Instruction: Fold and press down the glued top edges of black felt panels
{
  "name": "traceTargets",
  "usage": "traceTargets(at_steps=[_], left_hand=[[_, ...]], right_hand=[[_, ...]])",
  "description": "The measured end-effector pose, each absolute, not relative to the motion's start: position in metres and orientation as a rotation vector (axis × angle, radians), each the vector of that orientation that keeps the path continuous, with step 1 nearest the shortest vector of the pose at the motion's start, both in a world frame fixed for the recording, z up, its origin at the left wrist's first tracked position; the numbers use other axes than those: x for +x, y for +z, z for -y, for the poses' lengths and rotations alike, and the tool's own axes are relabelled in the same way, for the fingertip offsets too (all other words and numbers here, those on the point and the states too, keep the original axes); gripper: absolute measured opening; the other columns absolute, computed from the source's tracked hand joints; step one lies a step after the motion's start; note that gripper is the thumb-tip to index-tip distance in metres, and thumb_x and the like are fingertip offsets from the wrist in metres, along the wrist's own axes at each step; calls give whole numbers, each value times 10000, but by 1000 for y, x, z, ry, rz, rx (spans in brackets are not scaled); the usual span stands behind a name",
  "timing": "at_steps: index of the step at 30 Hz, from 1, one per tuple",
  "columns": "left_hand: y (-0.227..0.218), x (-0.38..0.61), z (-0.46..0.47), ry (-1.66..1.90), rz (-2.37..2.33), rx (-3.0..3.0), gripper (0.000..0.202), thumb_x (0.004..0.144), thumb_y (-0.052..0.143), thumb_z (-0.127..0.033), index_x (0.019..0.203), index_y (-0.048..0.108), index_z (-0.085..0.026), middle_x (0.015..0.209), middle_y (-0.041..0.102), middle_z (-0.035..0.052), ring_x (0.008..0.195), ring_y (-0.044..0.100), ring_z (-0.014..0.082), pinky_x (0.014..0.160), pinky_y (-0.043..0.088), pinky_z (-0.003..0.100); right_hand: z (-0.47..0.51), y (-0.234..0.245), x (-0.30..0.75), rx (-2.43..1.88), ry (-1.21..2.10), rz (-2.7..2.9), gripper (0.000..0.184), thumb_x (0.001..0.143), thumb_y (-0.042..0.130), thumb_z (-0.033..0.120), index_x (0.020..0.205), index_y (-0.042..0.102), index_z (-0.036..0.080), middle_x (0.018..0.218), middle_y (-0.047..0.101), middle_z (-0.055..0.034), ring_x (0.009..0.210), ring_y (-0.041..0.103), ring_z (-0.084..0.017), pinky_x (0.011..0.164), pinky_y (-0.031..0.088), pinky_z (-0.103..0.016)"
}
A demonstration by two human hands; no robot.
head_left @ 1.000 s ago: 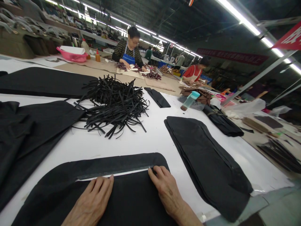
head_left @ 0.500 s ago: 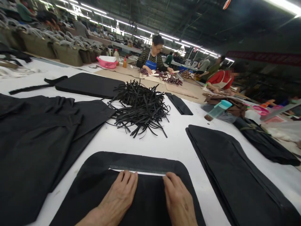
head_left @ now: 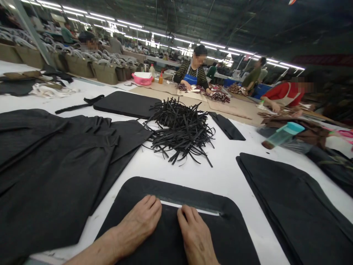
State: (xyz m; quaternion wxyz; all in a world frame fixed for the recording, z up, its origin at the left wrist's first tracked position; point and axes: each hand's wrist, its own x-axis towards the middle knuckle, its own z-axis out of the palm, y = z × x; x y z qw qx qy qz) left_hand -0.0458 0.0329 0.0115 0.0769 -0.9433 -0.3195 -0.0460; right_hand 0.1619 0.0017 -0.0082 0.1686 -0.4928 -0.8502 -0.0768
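A black fabric panel (head_left: 132,195) with rounded corners lies on the white table (head_left: 226,173) right in front of me. A long slit with a pale edge (head_left: 190,208) runs across it. My left hand (head_left: 138,224) lies flat on the panel just below the slit, fingers stretched out. My right hand (head_left: 195,235) lies flat beside it, fingertips at the slit's edge. Neither hand holds anything.
A heap of black strips (head_left: 182,129) lies in the table's middle. Stacked black panels (head_left: 292,206) sit at right, loose black fabric (head_left: 55,158) at left, another black panel (head_left: 127,103) behind. A teal-capped bottle (head_left: 281,134) lies at right. Other people work at far tables.
Both hands slid left along the slit; the right hand came from its right end towards the middle. The view has turned left.
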Motion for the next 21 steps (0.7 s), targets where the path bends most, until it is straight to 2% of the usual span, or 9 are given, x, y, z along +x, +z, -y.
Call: traceTargets(at_steps=[7, 16, 21], left_hand=[[11, -71, -38, -251, 897, -2897, 271, 825, 398, 2, 1041, 529, -97, 944, 544, 100, 886, 499, 220, 812, 447, 353], [23, -92, -42, -367, 1044, -2948, 319, 836, 365, 19, 1062, 526, -139, 948, 560, 71, 901, 515, 196, 824, 468, 313], [18, -98, -44, -485, 1232, -3040, 306, 854, 395, -16, 1081, 527, -173, 1001, 559, 59, 924, 512, 188, 817, 479, 302]], right_hand=[[0, -6, 158, -1403, -272, 2408, 416, 678, 474, -56, 1045, 580, 108, 950, 600, -99, 814, 547, -233, 714, 522, -312], [-1, -10, 158, -1355, -331, 2404, 449, 664, 448, -43, 1071, 576, 100, 949, 617, -104, 831, 551, -243, 703, 495, -309], [-2, -7, 156, -1403, -369, 2359, 417, 627, 454, -51, 957, 610, 150, 886, 634, -80, 764, 559, -226, 689, 464, -317]])
